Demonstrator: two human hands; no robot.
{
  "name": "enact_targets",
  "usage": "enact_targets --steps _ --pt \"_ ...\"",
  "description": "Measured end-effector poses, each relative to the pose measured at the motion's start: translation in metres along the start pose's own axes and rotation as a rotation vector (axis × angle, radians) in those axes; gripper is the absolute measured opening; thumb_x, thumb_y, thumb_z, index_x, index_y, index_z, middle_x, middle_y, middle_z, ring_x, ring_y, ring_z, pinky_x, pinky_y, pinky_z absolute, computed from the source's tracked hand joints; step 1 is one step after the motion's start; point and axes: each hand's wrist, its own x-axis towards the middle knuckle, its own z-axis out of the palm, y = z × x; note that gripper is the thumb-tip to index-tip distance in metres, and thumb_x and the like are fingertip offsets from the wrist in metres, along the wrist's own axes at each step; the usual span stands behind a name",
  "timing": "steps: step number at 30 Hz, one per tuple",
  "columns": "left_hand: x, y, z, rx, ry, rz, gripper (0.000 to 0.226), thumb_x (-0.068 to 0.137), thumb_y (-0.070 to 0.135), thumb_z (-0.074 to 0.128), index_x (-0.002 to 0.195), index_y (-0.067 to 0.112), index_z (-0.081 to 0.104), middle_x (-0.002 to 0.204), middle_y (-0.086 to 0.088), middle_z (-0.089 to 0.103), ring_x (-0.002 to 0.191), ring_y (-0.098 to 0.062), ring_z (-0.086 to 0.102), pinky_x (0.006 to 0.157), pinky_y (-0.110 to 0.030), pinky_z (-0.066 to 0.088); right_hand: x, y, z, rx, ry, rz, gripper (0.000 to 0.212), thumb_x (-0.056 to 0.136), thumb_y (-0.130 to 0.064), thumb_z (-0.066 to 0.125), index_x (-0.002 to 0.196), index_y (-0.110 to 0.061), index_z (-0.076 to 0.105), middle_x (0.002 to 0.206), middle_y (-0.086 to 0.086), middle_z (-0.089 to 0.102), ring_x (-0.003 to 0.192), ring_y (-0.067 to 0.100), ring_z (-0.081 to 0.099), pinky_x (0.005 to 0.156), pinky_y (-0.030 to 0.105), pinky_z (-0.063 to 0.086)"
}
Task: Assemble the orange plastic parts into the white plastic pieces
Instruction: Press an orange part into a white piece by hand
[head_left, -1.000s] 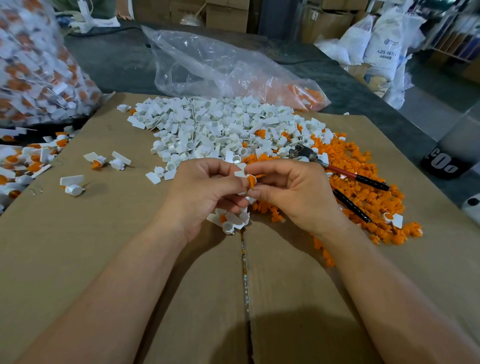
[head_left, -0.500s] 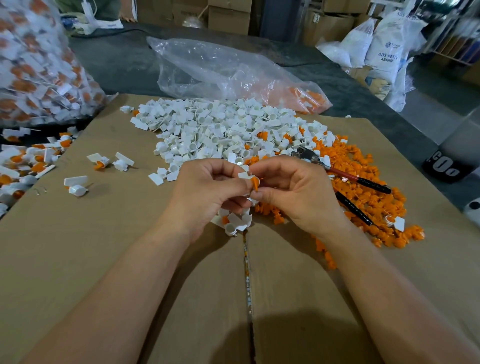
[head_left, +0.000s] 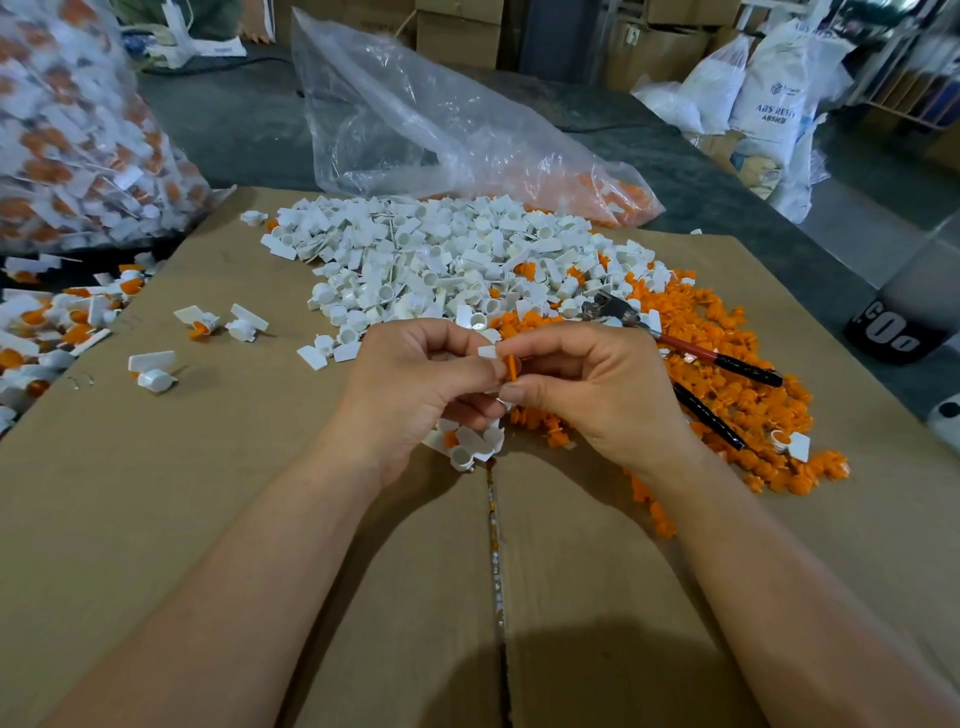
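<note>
The left hand (head_left: 415, 387) pinches a white piece (head_left: 487, 352). The right hand (head_left: 597, 389) has its grip on an orange part (head_left: 513, 368) touching it. A white heap (head_left: 441, 260) lies at twelve o'clock.

Single head-worn wide-angle view; looked forward and down; left hand (head_left: 415, 395) and right hand (head_left: 597, 397) close, centred over cardboard (head_left: 208, 519).

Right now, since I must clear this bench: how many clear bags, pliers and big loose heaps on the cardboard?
Clear bags: 2, the full bag and the nearly empty bag
Pliers: 1
Big heaps: 2, the white pieces and the orange parts
Total: 5
</note>
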Motion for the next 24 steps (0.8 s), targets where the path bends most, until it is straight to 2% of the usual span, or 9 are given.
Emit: enact_targets --steps 6,15,19,21,24 --pt "0.0001 -0.0004 0.0011 -0.013 0.0 -0.007 0.017 0.073 -0.009 0.065 0.064 0.005 0.061 0.048 -0.009 0.062 0.04 -0.015 0.06 0.039 -0.017 0.046 -0.001 0.0018 -0.0005 -0.014 0.013 -0.01 0.041 0.068 0.011 0.068 0.092 -0.022 0.064 0.068 -0.017 0.068 0.072 0.001 0.067 0.067 0.013 0.051" --pt "-0.0005 -0.0003 0.0011 -0.018 -0.007 -0.025 0.016 0.075 -0.009 0.064 0.066 0.004 0.06 0.048 -0.008 0.062 0.041 -0.015 0.06 0.04 -0.018 0.047 -0.0022 0.002 -0.0007 -0.03 0.025 0.0 0.042 0.069 0.01 0.068 0.103 -0.012 0.062 0.072 -0.01 0.07 0.073 0.002 0.067 0.067 0.013 0.051" --pt "-0.0003 -0.0003 0.0008 -0.017 -0.008 -0.023 0.015 0.075 -0.009 0.064 0.067 0.004 0.06 0.049 -0.008 0.063 0.041 -0.014 0.06 0.04 -0.018 0.047 -0.0019 0.0012 -0.0005 -0.045 0.019 0.003 0.04 0.069 0.01 0.067 0.098 -0.019 0.063 0.071 -0.014 0.069 0.073 0.002 0.067 0.067 0.013 0.051" --pt "0.0004 -0.0003 0.0012 -0.018 -0.002 -0.017 0.015 0.074 -0.008 0.064 0.066 0.004 0.06 0.049 -0.008 0.062 0.041 -0.015 0.06 0.04 -0.018 0.047 -0.0011 -0.0014 0.0004 -0.062 0.005 0.028 0.039 0.069 0.004 0.069 0.097 -0.023 0.063 0.078 -0.012 0.069 0.076 0.004 0.068 0.07 0.015 0.052" --pt "0.0014 -0.0008 0.0001 -0.035 0.022 -0.013 0.014 0.074 -0.008 0.065 0.067 0.003 0.06 0.049 -0.007 0.062 0.041 -0.015 0.06 0.041 -0.019 0.048 0.0013 -0.0068 -0.0076 -0.184 0.044 0.094 0.041 0.062 -0.028 0.071 0.101 -0.031 0.059 0.093 -0.012 0.066 0.087 0.0 0.065 0.078 0.016 0.052"
